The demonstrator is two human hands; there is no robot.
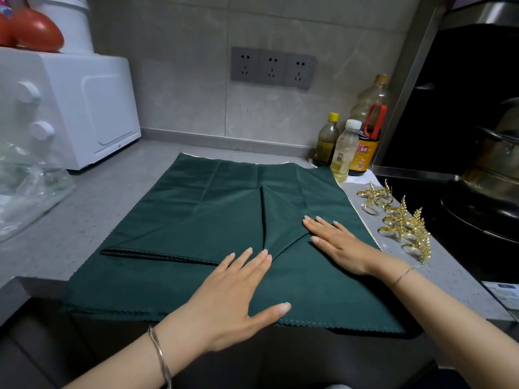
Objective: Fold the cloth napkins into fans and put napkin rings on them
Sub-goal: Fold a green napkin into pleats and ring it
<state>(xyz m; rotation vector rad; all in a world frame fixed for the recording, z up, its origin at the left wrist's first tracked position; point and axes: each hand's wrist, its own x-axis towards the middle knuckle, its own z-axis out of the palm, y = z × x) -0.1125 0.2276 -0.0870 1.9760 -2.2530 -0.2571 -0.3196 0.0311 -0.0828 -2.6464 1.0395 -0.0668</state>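
Pressing flat: left hand point(224, 296), right hand point(335, 242) atop green napkin point(196, 209)

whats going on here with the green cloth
A person stands at a grey kitchen counter and presses both hands flat on a dark green cloth napkin. The left hand lies near the front edge and the right hand further right, fingers straight. The cloth is creased and partly layered, but no fan pleats show yet. The gold napkin rings sit untouched beside the cloth on the right.
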